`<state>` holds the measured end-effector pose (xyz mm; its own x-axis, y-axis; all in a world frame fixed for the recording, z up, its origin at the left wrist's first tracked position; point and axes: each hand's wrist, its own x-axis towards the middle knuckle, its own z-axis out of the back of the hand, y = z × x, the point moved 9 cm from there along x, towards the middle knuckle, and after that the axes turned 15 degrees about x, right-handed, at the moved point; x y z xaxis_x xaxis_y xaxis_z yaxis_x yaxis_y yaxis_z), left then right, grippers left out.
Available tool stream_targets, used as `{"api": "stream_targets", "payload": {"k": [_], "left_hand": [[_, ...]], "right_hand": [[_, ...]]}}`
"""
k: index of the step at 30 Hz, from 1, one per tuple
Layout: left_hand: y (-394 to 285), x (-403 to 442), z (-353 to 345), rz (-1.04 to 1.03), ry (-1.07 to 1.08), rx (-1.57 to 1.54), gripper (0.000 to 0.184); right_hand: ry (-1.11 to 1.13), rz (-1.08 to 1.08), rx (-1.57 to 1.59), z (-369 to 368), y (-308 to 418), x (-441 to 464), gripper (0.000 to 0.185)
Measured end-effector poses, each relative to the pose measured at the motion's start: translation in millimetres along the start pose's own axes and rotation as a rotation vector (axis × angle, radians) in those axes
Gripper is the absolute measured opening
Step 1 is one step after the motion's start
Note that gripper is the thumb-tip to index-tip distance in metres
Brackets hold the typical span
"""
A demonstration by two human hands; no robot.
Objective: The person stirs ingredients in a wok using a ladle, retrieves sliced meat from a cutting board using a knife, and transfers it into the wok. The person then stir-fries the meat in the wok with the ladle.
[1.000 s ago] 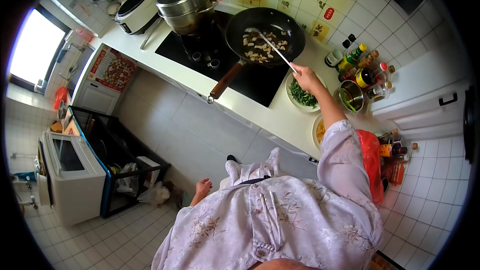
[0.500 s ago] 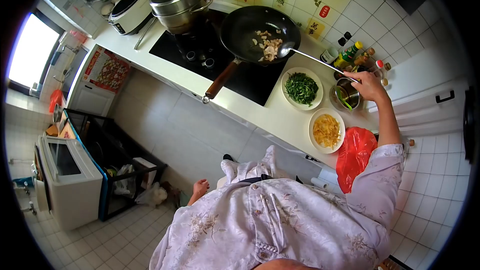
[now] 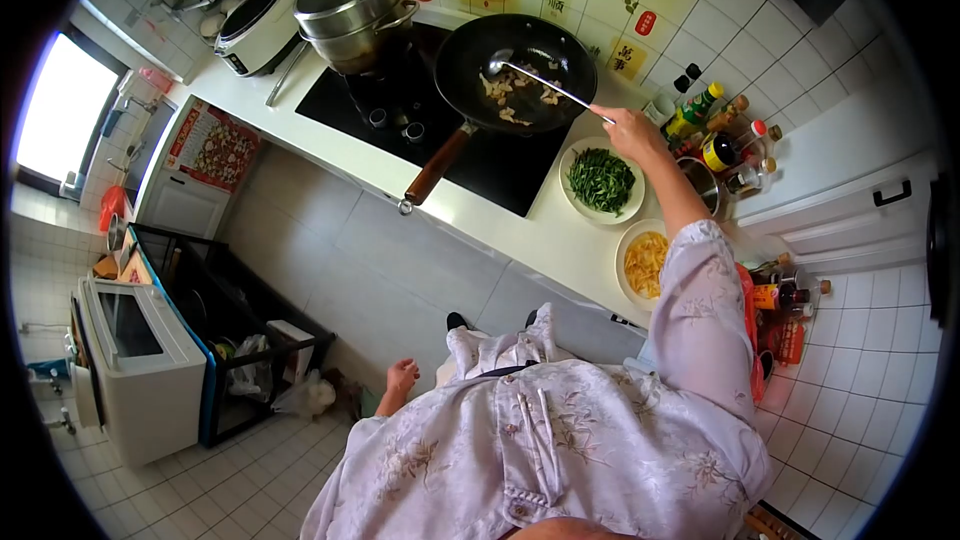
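My right hand (image 3: 632, 132) is closed around the handle of a metal ladle (image 3: 552, 83). The ladle's bowl rests among pieces of cooked meat (image 3: 508, 90) inside a black wok (image 3: 470, 52), which sits on the hob with its wooden handle pointing toward me. Just below my right forearm are a plate of chopped green vegetables (image 3: 601, 183) and a plate of yellow strips (image 3: 645, 262), the latter partly covered by my sleeve. My left hand (image 3: 402, 376) hangs loosely at my side, fingers slightly bent, with nothing in it.
A lidded steamer pot (image 3: 352, 10) stands on the black hob (image 3: 500, 168) left of the wok. Several bottles (image 3: 692, 112) and a metal container (image 3: 700, 180) line the right wall. A rice cooker (image 3: 255, 28) is at the back left; a white oven (image 3: 140, 370) stands behind on the left.
My right hand has moved left and forward with the ladle, whose bowl went from the wok's right side to its upper left. The meat is now spread out. My left hand stays low.
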<state>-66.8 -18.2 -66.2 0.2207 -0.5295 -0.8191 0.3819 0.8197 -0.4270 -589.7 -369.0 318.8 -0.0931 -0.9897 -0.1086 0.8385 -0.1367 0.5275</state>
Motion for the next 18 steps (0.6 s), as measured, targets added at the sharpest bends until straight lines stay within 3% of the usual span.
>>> {"api": "stream_targets", "payload": {"k": [4, 8, 10, 12, 18], "left_hand": [[26, 4, -3, -0.008, 0.022, -0.028, 0.033], [33, 2, -7, -0.014, 0.025, -0.009, 0.033], [36, 5, -11, -0.003, 0.011, -0.071, 0.033], [27, 1, -13, 0.003, 0.027, -0.017, 0.033], [10, 29, -17, -0.037, 0.068, 0.03, 0.035]], "right_hand": [[-0.039, 0.021, -0.018, 8, -28, 5, 0.034], [-0.089, 0.21, 0.019, 10, -64, -5, 0.039], [0.099, -0.396, 0.502, -1, -83, -53, 0.039], [0.141, -0.529, 0.819, -18, -73, -85, 0.039], [0.295, -0.538, 1.058, -41, -51, -107, 0.041]]}}
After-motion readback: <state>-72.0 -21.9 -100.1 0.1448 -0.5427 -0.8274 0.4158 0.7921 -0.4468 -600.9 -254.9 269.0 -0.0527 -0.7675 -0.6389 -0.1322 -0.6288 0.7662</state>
